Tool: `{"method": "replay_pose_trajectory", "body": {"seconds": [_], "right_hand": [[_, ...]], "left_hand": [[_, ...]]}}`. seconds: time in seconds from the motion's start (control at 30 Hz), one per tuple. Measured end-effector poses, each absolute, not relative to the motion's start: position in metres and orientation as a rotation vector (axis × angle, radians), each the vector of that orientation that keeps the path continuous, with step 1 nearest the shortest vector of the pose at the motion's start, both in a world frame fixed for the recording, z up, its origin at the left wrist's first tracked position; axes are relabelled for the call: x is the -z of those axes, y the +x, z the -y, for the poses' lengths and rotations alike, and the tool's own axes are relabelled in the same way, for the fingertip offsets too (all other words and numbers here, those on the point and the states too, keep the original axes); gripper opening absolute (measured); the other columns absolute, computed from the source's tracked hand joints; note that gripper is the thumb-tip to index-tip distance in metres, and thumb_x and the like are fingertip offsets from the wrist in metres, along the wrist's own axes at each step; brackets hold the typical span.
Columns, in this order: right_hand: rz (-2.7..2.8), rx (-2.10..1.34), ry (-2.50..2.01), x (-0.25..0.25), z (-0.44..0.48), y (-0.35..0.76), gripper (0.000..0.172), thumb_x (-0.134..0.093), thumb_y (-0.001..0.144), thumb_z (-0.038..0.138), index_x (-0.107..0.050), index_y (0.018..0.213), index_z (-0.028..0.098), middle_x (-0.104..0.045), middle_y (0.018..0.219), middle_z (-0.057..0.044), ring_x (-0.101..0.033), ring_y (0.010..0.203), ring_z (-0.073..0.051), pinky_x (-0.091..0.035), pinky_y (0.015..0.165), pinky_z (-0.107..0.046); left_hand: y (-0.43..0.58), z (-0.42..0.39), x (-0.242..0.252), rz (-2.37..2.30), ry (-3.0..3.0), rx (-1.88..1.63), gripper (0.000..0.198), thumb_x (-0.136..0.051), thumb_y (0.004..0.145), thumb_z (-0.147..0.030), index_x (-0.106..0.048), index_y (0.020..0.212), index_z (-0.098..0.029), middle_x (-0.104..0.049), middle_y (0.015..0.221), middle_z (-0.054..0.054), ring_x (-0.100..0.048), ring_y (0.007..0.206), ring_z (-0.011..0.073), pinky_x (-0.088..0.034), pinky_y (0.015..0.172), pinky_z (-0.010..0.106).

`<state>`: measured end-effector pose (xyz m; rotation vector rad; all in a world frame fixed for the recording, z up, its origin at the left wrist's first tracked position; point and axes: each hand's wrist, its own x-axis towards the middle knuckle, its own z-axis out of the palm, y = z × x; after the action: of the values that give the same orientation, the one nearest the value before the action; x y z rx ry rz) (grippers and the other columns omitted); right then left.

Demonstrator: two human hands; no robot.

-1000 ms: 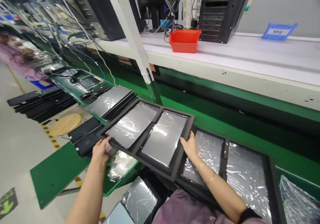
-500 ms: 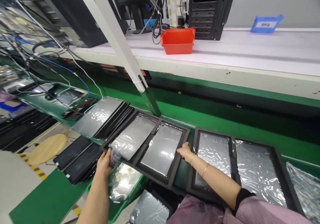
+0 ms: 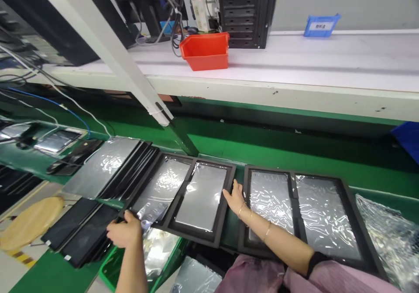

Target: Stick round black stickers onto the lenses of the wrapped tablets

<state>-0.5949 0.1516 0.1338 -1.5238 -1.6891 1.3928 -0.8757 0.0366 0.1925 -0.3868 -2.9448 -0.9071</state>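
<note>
A black foam tray [image 3: 193, 236] lies on the bench, its two recesses each holding a flat grey tablet-like panel [image 3: 201, 197] under clear film. My left hand [image 3: 126, 231] is closed at the tray's near left corner, thumb uppermost; its lower fingers are partly hidden. At the tray's right edge is my right hand [image 3: 235, 199], thumb over the rim and the other fingers in the gap beside it. A loose piece of clear film sticks out near my left hand. To the right sits a second foam tray [image 3: 242, 236] with two similar film-covered panels.
Stacked dark panels [image 3: 108, 166] stand left of the trays, with more black panels [image 3: 81, 229] below. A green bin [image 3: 109, 269] holds clear plastic bags. Crumpled clear film [image 3: 386, 227] lies far right. A red bin [image 3: 209, 57] sits on the shelf, above a slanting white post [image 3: 131, 75].
My view has shifted, so the shelf items appear further left. The tray now sits more level with the second one. My left hand has moved to its near corner; my right stays at its edge.
</note>
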Motion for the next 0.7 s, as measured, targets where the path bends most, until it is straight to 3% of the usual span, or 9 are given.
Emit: {"method": "replay_pose_trajectory", "body": {"seconds": [0.07,0.13,0.23,0.33,0.37,0.47,0.6,0.7], "right_hand": [[1.697,-1.405,-1.435,-0.153,-0.146,-0.576,0.048,-0.051,0.081,0.022,-0.044,0.127,0.013,-0.052,0.122,-0.015,-0.061,0.086,-0.017,-0.046,0.089,-0.035],[1.751,-1.468,-1.249,-0.174,-0.140,-0.551,0.046,-0.053,0.081,0.025,-0.045,0.126,0.019,-0.057,0.119,-0.009,-0.056,0.065,-0.010,-0.049,0.076,-0.029],[1.924,-1.619,-0.907,-0.197,-0.132,-0.504,0.042,-0.055,0.082,0.031,-0.048,0.122,0.021,-0.065,0.100,-0.003,-0.046,0.052,-0.007,-0.043,0.059,-0.023],[1.923,-1.545,-1.060,-0.201,-0.125,-0.448,0.020,-0.053,0.084,0.034,-0.061,0.093,0.019,-0.060,0.066,0.003,-0.046,0.052,-0.009,-0.039,0.055,-0.022],[1.849,-1.505,-1.168,-0.198,-0.122,-0.427,0.020,-0.051,0.084,0.036,-0.061,0.084,0.018,-0.057,0.061,0.003,-0.047,0.053,-0.010,-0.039,0.054,-0.022],[1.620,-1.427,-1.360,-0.184,-0.113,-0.355,0.029,-0.050,0.083,0.044,-0.059,0.073,0.018,-0.053,0.059,0.002,-0.049,0.056,-0.012,-0.040,0.055,-0.023],[1.408,-1.216,-1.574,-0.166,-0.093,-0.252,0.031,-0.055,0.079,0.047,-0.061,0.071,0.018,-0.058,0.064,0.000,-0.051,0.063,-0.014,-0.041,0.062,-0.025],[1.140,-1.080,-1.687,-0.153,-0.073,-0.189,0.033,-0.061,0.073,0.050,-0.064,0.072,0.017,-0.060,0.066,-0.001,-0.053,0.067,-0.016,-0.041,0.064,-0.026]], "left_hand": [[-0.840,-0.043,-0.198,2.929,-0.465,0.910,0.034,-0.042,0.083,-0.032,-0.059,0.096,-0.005,-0.064,0.083,0.019,-0.060,0.090,0.0409,-0.045,0.072,0.049],[-0.788,-0.053,-0.199,2.940,-0.778,0.967,0.028,-0.047,0.080,-0.037,-0.062,0.081,-0.014,-0.064,0.071,0.010,-0.063,0.079,0.0318,-0.046,0.069,0.039],[-0.692,-0.072,-0.194,2.873,-1.356,1.084,0.028,-0.045,0.082,-0.040,-0.063,0.076,-0.019,-0.063,0.061,0.002,-0.060,0.061,0.0195,-0.044,0.060,0.027],[-0.606,-0.089,-0.190,2.721,-1.841,1.142,0.035,-0.036,0.090,-0.040,-0.061,0.077,-0.019,-0.064,0.062,0.002,-0.060,0.056,0.0161,-0.044,0.056,0.024],[-0.584,-0.093,-0.188,2.663,-1.984,1.144,0.035,-0.034,0.091,-0.038,-0.062,0.081,-0.018,-0.066,0.066,0.002,-0.061,0.058,0.0156,-0.045,0.057,0.024],[-0.536,-0.103,-0.181,2.483,-2.344,1.077,0.030,-0.033,0.093,-0.030,-0.061,0.093,-0.018,-0.069,0.081,0.004,-0.065,0.072,0.0162,-0.049,0.066,0.024],[-0.488,-0.126,-0.166,2.261,-2.653,0.825,0.022,-0.042,0.088,-0.019,-0.064,0.090,-0.019,-0.068,0.086,0.006,-0.063,0.084,0.0198,-0.050,0.076,0.030],[-0.452,-0.161,-0.156,2.162,-2.705,0.629,0.025,-0.043,0.086,-0.015,-0.063,0.101,-0.017,-0.065,0.095,0.009,-0.059,0.092,0.0225,-0.047,0.084,0.035]]}}
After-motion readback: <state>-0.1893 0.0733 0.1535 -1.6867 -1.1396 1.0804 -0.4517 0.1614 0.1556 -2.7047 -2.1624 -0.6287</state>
